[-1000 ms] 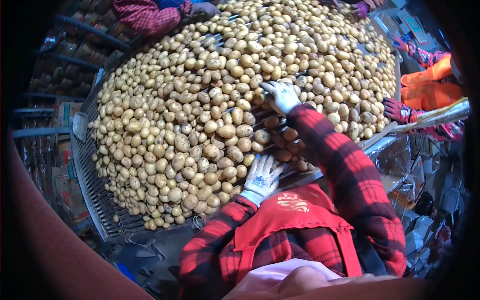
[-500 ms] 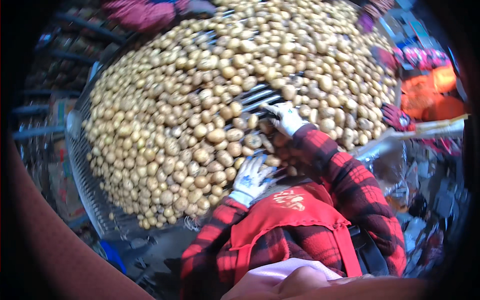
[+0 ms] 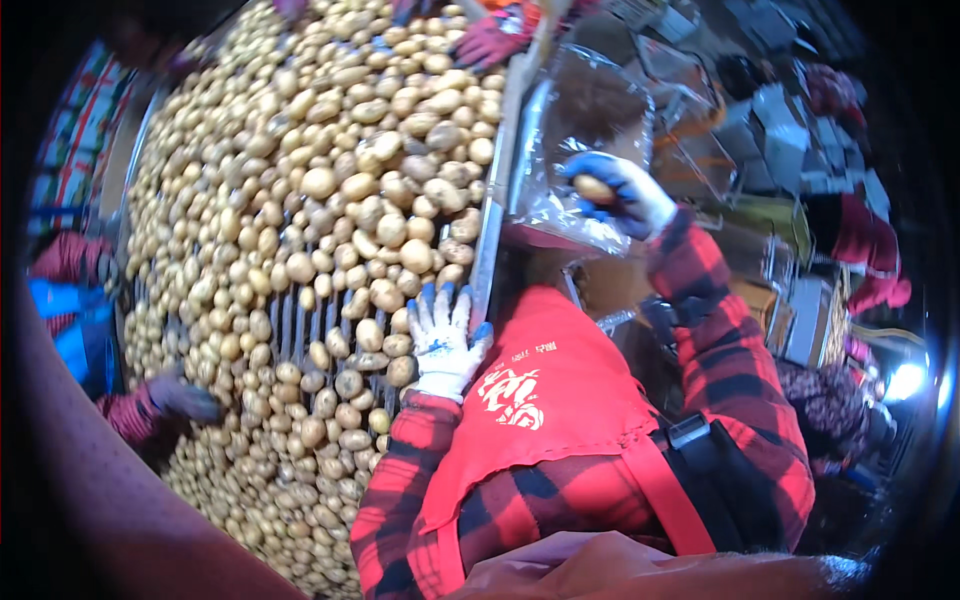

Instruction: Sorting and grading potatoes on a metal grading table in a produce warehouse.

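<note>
Between the curled fingers of the right hand (image 3: 635, 200) one potato (image 3: 594, 188) is gripped. Left of them and nearer the body, the left hand (image 3: 445, 340) lies palm down, its fingers spread and holding nothing, by the metal rim (image 3: 490, 225) of the slatted worktop (image 3: 290, 325). Beyond and left of those spread fingers, the worktop carries one broad mass of loose potatoes (image 3: 320, 183), too many to count. Two co-workers' gloves show plainly over it: one pink glove (image 3: 490, 42) well beyond the left fingers, one grey glove (image 3: 190, 400) well to their left. Beside the right fingers spreads one clear plastic liner (image 3: 545, 195); glare and blur leave its contents uncertain.
</note>
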Action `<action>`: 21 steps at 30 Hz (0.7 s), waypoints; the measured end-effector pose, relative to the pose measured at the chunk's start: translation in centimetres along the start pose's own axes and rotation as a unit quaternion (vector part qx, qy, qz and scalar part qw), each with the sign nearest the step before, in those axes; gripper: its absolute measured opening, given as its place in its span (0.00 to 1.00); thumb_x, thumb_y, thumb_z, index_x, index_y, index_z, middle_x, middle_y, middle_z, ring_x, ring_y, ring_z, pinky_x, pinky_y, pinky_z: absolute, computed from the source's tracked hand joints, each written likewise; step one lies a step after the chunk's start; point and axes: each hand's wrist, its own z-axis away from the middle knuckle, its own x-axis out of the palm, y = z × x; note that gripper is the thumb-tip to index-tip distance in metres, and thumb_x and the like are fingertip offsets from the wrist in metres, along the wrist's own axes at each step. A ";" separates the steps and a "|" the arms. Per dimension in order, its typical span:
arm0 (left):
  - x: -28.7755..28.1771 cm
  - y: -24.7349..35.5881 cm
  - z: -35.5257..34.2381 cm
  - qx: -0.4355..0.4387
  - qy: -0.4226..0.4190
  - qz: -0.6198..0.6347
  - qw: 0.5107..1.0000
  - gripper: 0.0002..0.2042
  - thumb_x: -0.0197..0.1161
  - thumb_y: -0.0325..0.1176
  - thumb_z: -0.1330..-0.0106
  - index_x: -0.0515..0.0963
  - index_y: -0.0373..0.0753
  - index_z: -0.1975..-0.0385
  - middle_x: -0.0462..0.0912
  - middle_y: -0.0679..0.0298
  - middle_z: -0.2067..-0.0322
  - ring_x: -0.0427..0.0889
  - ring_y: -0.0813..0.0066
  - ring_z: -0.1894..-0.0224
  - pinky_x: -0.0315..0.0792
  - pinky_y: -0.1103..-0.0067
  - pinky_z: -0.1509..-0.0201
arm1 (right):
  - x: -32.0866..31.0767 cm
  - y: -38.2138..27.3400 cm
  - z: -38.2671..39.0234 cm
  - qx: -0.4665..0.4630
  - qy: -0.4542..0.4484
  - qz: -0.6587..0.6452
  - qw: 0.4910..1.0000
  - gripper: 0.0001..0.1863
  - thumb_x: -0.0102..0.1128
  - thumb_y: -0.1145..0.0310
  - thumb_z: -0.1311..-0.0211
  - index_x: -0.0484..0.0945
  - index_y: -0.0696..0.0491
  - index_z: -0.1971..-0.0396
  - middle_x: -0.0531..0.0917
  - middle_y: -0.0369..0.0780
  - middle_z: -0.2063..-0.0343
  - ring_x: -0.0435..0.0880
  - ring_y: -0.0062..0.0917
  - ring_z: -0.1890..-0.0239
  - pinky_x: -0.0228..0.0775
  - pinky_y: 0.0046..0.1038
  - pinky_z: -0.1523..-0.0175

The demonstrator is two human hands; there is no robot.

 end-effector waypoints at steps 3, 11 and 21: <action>0.5 0.6 -0.4 0.001 0.016 -0.028 0.999 0.34 0.66 0.52 0.42 0.72 0.42 0.36 0.66 0.52 0.33 0.54 0.43 0.27 0.44 0.45 0.25 | -9.2 3.3 7.3 -0.046 0.115 -0.006 0.992 0.18 0.55 0.54 0.26 0.79 0.56 0.57 0.83 0.40 0.65 0.77 0.19 0.77 0.67 0.18 0.77; 1.3 1.0 0.2 -0.004 0.037 -0.050 0.998 0.36 0.63 0.54 0.41 0.70 0.42 0.34 0.64 0.52 0.32 0.52 0.38 0.27 0.42 0.42 0.25 | -9.7 12.9 8.2 -0.026 0.271 0.820 0.504 0.25 0.63 0.63 0.42 0.79 0.49 0.43 0.79 0.45 0.43 0.75 0.42 0.39 0.65 0.48 0.36; 0.3 -0.4 4.2 -0.012 0.054 0.017 0.998 0.27 0.64 0.47 0.39 0.75 0.45 0.40 0.71 0.58 0.35 0.59 0.49 0.27 0.51 0.51 0.25 | 11.4 12.4 -9.0 -0.477 -0.049 0.706 0.522 0.31 0.68 0.63 0.48 0.74 0.45 0.40 0.72 0.44 0.37 0.69 0.45 0.35 0.58 0.50 0.30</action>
